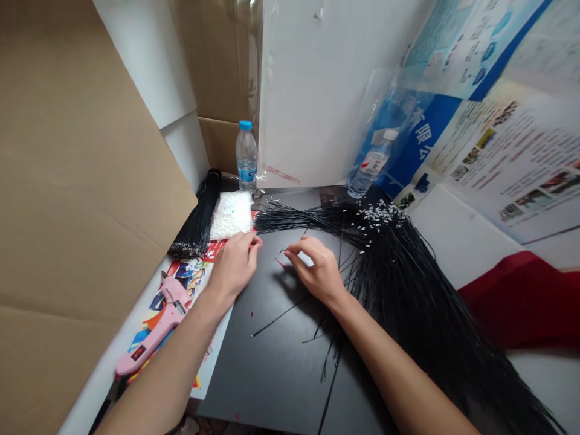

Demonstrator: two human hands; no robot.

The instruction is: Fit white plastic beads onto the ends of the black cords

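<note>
the left hand (234, 266) and right hand (316, 272) were curled with their fingertips drawn together, though whether either gripped a strand could not be told. the thin black strands (385, 284) fanned across a black board (276, 368), their gathered ends lying just beyond the hands, within easy reach. a pink glue gun (154, 320) lay close by the left forearm, near a bag of white pellets (231, 214).

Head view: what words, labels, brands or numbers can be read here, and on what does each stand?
"有限公" in white on the blue band of the wall poster, partly behind clear plastic.
Upright water bottle label: too blurred to read.
Pink glue gun label: too small to read.
</note>
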